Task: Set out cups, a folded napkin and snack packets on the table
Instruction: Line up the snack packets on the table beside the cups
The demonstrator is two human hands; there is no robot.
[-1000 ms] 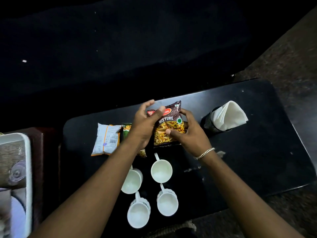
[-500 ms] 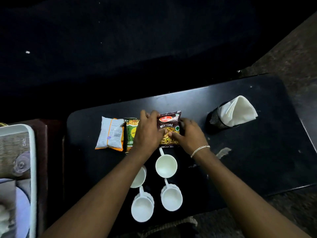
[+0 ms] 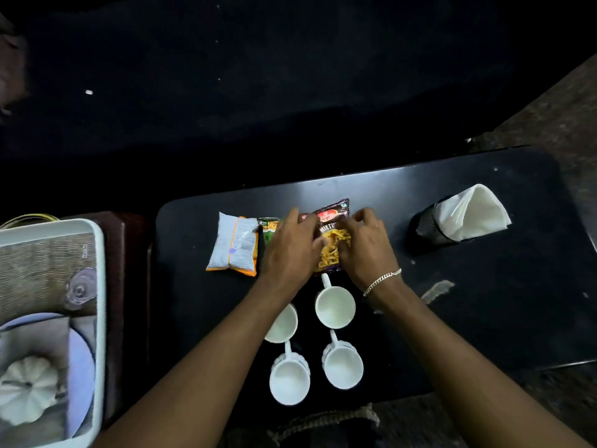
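Observation:
On the black table (image 3: 484, 318) three snack packets lie in a row: a white-and-orange packet (image 3: 234, 244), a green packet (image 3: 268, 226) mostly under my left hand, and a dark mixture packet (image 3: 332, 240). My left hand (image 3: 290, 250) rests on the mixture packet's left edge, and my right hand (image 3: 365, 247) pinches its right side. Several white cups (image 3: 335, 306) stand in front of the packets, one partly hidden by my left forearm. A folded white napkin (image 3: 475, 211) sits in a black mesh holder (image 3: 426, 231) at the right.
A white tray (image 3: 100, 286) at the left holds a woven mat, a clear glass (image 3: 79, 289), a blue plate and a white ribbed lid (image 3: 27, 389). It rests on a dark brown stand. Dark floor lies beyond the table's far edge.
The mixture packet, held up one second ago, now lies flat on the table beside the green packet. Both hands stay on it, fingers shifted along its edges.

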